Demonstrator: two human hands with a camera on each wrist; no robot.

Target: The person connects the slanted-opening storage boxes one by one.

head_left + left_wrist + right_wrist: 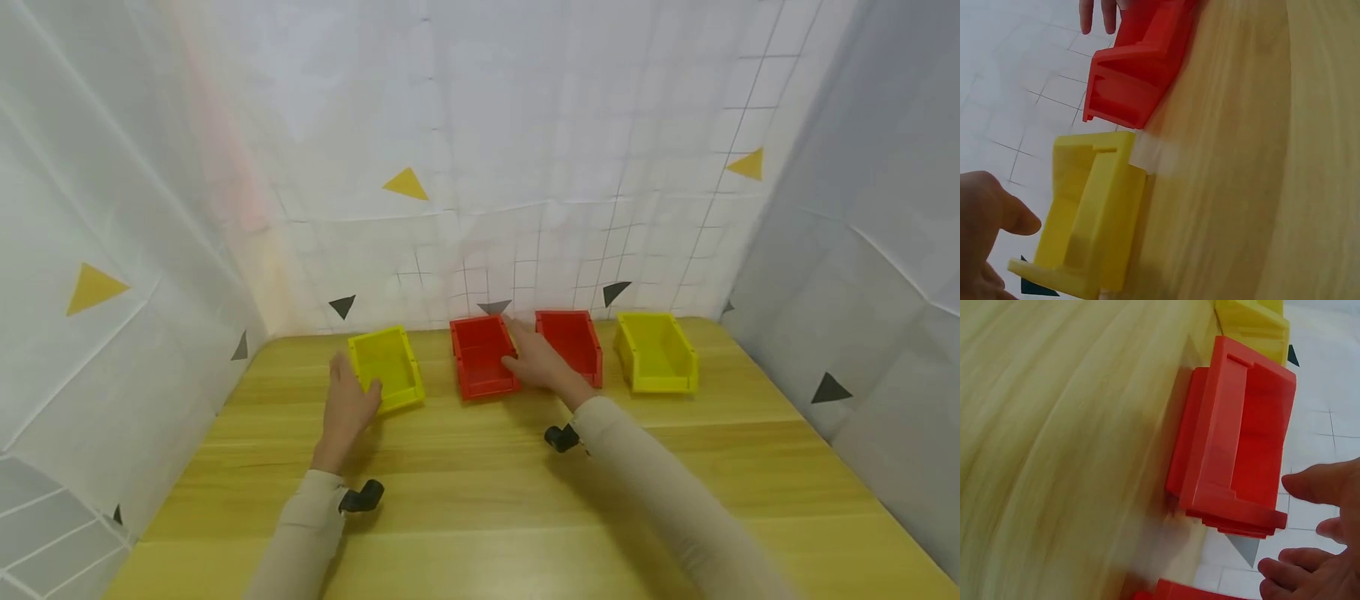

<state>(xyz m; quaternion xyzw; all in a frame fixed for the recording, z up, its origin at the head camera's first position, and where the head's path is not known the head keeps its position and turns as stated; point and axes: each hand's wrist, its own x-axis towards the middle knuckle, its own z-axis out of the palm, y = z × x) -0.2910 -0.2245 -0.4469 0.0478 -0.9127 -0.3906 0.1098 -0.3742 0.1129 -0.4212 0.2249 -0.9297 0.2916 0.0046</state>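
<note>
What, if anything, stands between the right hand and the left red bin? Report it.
Nothing visible: the right hand is right beside the left red bin, with no object between. The right red bin is on the hand's other side. Whether the hand touches the left red bin, I cannot tell.

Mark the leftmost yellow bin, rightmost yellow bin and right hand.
Leftmost yellow bin (387, 374), head view, inside surface.
Rightmost yellow bin (660, 358), head view, inside surface.
Right hand (542, 362), head view, back of hand.
</note>
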